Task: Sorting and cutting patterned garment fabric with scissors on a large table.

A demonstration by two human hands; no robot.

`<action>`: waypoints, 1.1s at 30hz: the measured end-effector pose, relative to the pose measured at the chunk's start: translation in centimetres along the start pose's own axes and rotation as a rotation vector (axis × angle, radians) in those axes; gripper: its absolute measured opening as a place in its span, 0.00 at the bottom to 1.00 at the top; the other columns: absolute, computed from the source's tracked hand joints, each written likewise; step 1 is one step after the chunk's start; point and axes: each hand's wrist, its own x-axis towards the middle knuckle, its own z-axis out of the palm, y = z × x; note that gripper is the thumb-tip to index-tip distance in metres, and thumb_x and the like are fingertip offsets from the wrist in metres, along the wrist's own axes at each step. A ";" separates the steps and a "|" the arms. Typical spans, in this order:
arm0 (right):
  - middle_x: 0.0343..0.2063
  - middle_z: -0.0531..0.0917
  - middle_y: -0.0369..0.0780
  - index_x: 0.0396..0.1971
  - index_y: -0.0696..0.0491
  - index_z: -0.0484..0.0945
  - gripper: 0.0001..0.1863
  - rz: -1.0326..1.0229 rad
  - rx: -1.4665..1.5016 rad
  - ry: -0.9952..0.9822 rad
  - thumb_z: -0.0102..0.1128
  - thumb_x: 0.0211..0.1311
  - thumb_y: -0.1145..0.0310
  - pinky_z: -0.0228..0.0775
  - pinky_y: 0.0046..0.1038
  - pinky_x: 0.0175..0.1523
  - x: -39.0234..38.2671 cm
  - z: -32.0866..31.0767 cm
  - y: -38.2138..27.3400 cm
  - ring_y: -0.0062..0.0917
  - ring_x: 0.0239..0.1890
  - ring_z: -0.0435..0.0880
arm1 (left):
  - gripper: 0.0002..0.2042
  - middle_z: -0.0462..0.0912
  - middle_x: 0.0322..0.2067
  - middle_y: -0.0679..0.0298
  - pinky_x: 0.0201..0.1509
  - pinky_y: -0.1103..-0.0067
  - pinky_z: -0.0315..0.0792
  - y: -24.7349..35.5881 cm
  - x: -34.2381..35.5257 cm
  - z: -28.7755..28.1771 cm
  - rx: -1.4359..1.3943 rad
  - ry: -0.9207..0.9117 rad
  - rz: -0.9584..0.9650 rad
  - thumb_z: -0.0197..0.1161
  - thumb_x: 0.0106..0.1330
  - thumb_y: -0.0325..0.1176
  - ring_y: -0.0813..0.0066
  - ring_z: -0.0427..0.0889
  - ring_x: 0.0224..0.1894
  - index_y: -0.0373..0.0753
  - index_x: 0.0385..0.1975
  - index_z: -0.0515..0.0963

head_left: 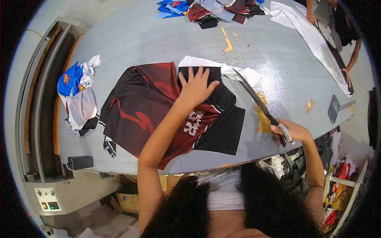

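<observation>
Spread on the grey table point(131, 39) lies a dark red and black printed fabric piece point(131, 107) with white lettering. Black fabric panels point(222, 137) and a white strip of cloth point(200, 62) lie along its right and far side. My left hand point(197, 88) presses flat on the black cloth, fingers spread. In my right hand point(293, 131) is a pair of long dark scissors point(256, 97) with a white-wrapped handle. Their tip points away from me, at a crumpled white cloth point(248, 75); whether the blades touch it I cannot tell.
Blue and white garments point(77, 95) are bunched at the left, near a small black box point(80, 162). At the far edge sits a fabric pile point(222, 10). A co-worker's hands point(312, 18) touch long white cloth point(313, 47) at the far right. A phone point(333, 109) lies nearer.
</observation>
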 end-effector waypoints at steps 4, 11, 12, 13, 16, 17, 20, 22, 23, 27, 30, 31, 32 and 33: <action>0.16 0.72 0.35 0.29 0.58 0.69 0.28 0.004 -0.043 -0.024 0.48 0.58 0.42 0.66 0.22 0.22 -0.9 1.0 -0.7 0.19 0.17 0.76 | 0.32 0.59 0.61 0.60 0.62 0.50 0.43 -3.1 1.0 0.7 -0.080 0.167 0.340 0.53 0.56 0.57 0.55 0.52 0.64 0.44 0.57 0.64; 0.16 0.72 0.35 0.30 0.57 0.68 0.28 0.024 0.063 -0.104 0.47 0.58 0.41 0.65 0.23 0.23 0.3 3.0 -1.5 0.20 0.18 0.74 | 0.35 0.48 0.65 0.61 0.58 0.40 0.34 -1.7 0.1 0.5 0.047 0.013 0.162 0.55 0.51 0.62 0.52 0.42 0.67 0.58 0.61 0.58; 0.15 0.72 0.36 0.29 0.57 0.68 0.29 0.020 0.064 -0.123 0.47 0.58 0.40 0.65 0.22 0.23 0.7 3.1 -1.8 0.20 0.17 0.74 | 0.37 0.46 0.65 0.61 0.57 0.38 0.32 -1.6 -0.1 0.4 0.045 -0.014 0.112 0.55 0.51 0.63 0.50 0.39 0.67 0.59 0.61 0.57; 0.15 0.72 0.36 0.29 0.57 0.68 0.29 0.023 0.063 -0.123 0.47 0.58 0.40 0.65 0.22 0.23 1.0 3.3 -2.3 0.20 0.17 0.74 | 0.40 0.46 0.65 0.59 0.55 0.36 0.30 -1.8 0.0 0.8 -0.008 -0.013 0.117 0.54 0.49 0.66 0.46 0.37 0.66 0.55 0.62 0.56; 0.14 0.72 0.36 0.27 0.57 0.68 0.30 0.050 0.019 -0.073 0.46 0.57 0.39 0.65 0.22 0.22 2.4 3.9 -3.8 0.21 0.16 0.75 | 0.39 0.43 0.66 0.60 0.55 0.37 0.30 -1.7 -0.2 1.0 -0.022 -0.020 0.065 0.55 0.50 0.64 0.47 0.35 0.67 0.58 0.62 0.54; 0.14 0.72 0.36 0.26 0.57 0.68 0.31 0.049 -0.034 -0.043 0.45 0.57 0.38 0.65 0.23 0.22 3.1 4.0 -4.2 0.21 0.16 0.75 | 0.39 0.43 0.66 0.60 0.55 0.37 0.30 -1.8 -0.2 1.1 -0.024 -0.021 0.060 0.55 0.50 0.64 0.47 0.35 0.67 0.58 0.62 0.54; 0.14 0.72 0.37 0.25 0.58 0.68 0.32 0.044 -0.069 0.012 0.44 0.56 0.37 0.65 0.23 0.22 4.1 4.7 -4.4 0.22 0.15 0.75 | 0.40 0.42 0.66 0.60 0.55 0.36 0.29 -1.5 -0.2 1.0 -0.040 -0.035 0.043 0.55 0.49 0.65 0.47 0.34 0.67 0.56 0.63 0.54; 0.14 0.73 0.38 0.24 0.58 0.68 0.33 0.035 -0.047 0.029 0.44 0.56 0.36 0.66 0.23 0.22 4.7 5.0 -4.9 0.22 0.15 0.75 | 0.40 0.41 0.66 0.59 0.54 0.36 0.28 -1.4 -0.3 1.0 -0.063 -0.048 0.031 0.55 0.50 0.65 0.47 0.33 0.67 0.56 0.63 0.53; 0.14 0.71 0.36 0.23 0.56 0.65 0.29 0.060 -0.032 0.039 0.45 0.58 0.39 0.66 0.22 0.21 4.8 5.1 -5.5 0.21 0.15 0.75 | 0.40 0.41 0.66 0.59 0.54 0.36 0.28 -1.4 -0.3 1.2 -0.065 -0.048 0.027 0.55 0.50 0.65 0.47 0.33 0.67 0.56 0.63 0.53; 0.13 0.70 0.34 0.22 0.54 0.63 0.27 0.087 -0.051 0.074 0.45 0.59 0.42 0.66 0.21 0.20 5.7 5.5 -6.0 0.19 0.15 0.75 | 0.40 0.41 0.66 0.56 0.51 0.34 0.28 -1.5 -0.4 1.8 -0.080 -0.008 0.022 0.53 0.50 0.65 0.44 0.32 0.66 0.53 0.62 0.55; 0.13 0.70 0.35 0.22 0.54 0.63 0.27 0.036 -0.186 0.104 0.45 0.59 0.41 0.66 0.21 0.19 6.4 5.6 -5.3 0.19 0.15 0.76 | 0.39 0.41 0.66 0.56 0.51 0.34 0.27 -1.2 -0.4 2.0 -0.092 -0.001 0.001 0.52 0.52 0.64 0.44 0.32 0.66 0.52 0.62 0.54; 0.13 0.70 0.35 0.22 0.54 0.63 0.27 0.040 -0.183 0.097 0.45 0.59 0.41 0.66 0.21 0.19 6.3 5.7 -5.4 0.19 0.15 0.76 | 0.38 0.41 0.66 0.55 0.51 0.33 0.27 -1.1 -0.4 2.0 -0.097 0.008 -0.008 0.52 0.53 0.63 0.43 0.31 0.66 0.52 0.62 0.54; 0.13 0.70 0.35 0.22 0.54 0.62 0.28 0.065 -0.152 0.083 0.45 0.59 0.41 0.65 0.21 0.19 5.8 5.7 -5.9 0.19 0.15 0.76 | 0.38 0.41 0.66 0.55 0.51 0.33 0.27 -1.0 -0.4 2.1 -0.098 0.001 -0.012 0.52 0.53 0.63 0.43 0.31 0.66 0.52 0.62 0.54; 0.13 0.70 0.35 0.22 0.54 0.62 0.28 0.086 -0.125 0.068 0.45 0.59 0.41 0.65 0.21 0.18 5.5 5.7 -6.3 0.19 0.15 0.76 | 0.38 0.40 0.66 0.56 0.52 0.34 0.27 -1.0 -0.4 1.9 -0.067 -0.014 -0.027 0.51 0.53 0.64 0.44 0.32 0.66 0.55 0.63 0.51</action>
